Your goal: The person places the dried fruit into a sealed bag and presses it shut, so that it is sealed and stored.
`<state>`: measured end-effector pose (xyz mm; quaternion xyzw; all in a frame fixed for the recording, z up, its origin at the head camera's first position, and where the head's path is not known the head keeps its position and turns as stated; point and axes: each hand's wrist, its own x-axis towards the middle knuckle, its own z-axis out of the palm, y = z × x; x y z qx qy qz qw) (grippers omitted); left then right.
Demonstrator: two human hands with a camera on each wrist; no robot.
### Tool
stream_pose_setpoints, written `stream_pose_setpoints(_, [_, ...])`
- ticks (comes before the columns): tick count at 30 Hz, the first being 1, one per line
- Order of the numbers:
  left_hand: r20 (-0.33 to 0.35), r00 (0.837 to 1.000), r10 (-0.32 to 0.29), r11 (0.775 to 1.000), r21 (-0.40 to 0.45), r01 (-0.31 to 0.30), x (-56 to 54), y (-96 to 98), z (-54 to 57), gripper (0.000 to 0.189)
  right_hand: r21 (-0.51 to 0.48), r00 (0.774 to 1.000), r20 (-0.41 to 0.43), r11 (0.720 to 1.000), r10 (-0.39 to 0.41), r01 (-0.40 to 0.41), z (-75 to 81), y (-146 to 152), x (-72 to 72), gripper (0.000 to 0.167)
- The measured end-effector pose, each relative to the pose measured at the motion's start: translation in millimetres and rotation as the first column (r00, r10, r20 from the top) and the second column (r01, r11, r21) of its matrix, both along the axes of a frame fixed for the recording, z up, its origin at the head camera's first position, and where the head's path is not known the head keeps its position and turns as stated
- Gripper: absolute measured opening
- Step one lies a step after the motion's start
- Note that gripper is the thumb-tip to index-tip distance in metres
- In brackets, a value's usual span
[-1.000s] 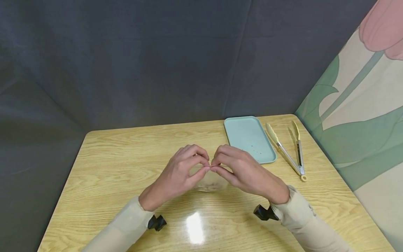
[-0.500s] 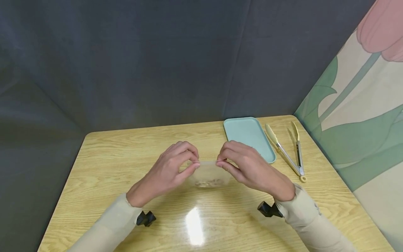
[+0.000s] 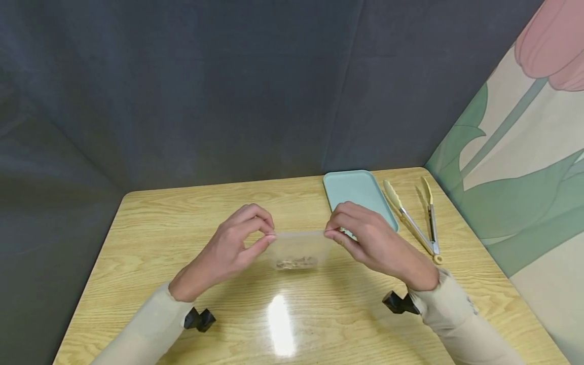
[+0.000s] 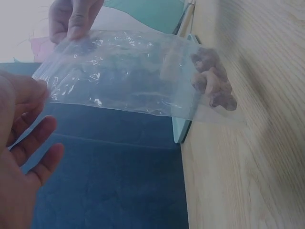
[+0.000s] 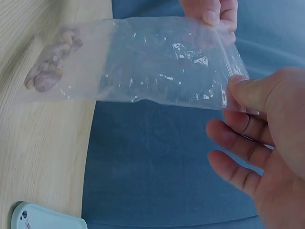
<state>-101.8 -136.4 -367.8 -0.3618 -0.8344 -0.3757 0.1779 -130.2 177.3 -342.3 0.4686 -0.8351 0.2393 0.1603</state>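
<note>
A clear plastic zip bag [image 3: 298, 244] hangs upright between both hands above the table. My left hand [image 3: 223, 251] pinches its top left corner between thumb and forefinger. At the top right corner, my right hand [image 3: 378, 243] pinches it the same way, and the top edge runs straight between them. Small brown and tan pieces resembling nuts [image 4: 212, 78] lie gathered at the bottom of the bag. In the right wrist view the zip strip [image 5: 231, 52] runs along the held end, and the remaining fingers of the right hand stand loosely bent below it.
Behind the right hand lies a light blue-green tray [image 3: 353, 190], with dark crumbs [image 5: 25, 215] on it. Tongs [image 3: 417, 228] with cream tips rest spread at its right. A dark curtain [image 3: 219, 91] backs the wooden table [image 3: 173, 223], and a flowered cloth [image 3: 524, 167] hangs at right.
Both hands, close together at the middle of the bag's top edge a second ago, have moved apart to its corners. The left hand went left and the right hand right, drawing the edge straight.
</note>
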Motion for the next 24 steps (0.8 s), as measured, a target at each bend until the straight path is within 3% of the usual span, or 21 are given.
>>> stream_pose_setpoints(10, [0.054, 0.998, -0.019, 0.999, 0.028, 0.017, 3.3, -8.7, 1.0, 0.014, -0.015, 1.000, -0.003, 1.000, -0.006, 0.006, 0.4, 8.0, 0.1, 0.009])
stream_pose_setpoints(16, [0.048, 0.999, -0.020, 0.999, 0.036, 0.019, 3.3, -11.3, -0.3, 0.016, -0.022, 1.000, 0.014, 1.000, -0.012, 0.013, -0.6, 10.4, -0.3, 0.007])
stream_pose_setpoints(20, [0.048, 0.999, -0.004, 1.000, 0.027, 0.002, 4.8, -12.8, 0.2, 0.015, -0.028, 0.999, 0.037, 0.999, -0.017, 0.018, 0.6, 11.2, 0.3, 0.013])
stream_pose_setpoints(24, [0.100, 0.995, 0.008, 1.000, 0.013, -0.010, 10.9, -15.2, 0.7, 0.011, -0.027, 0.996, 0.091, 1.000, -0.012, 0.014, 2.3, 13.1, 3.5, 0.013])
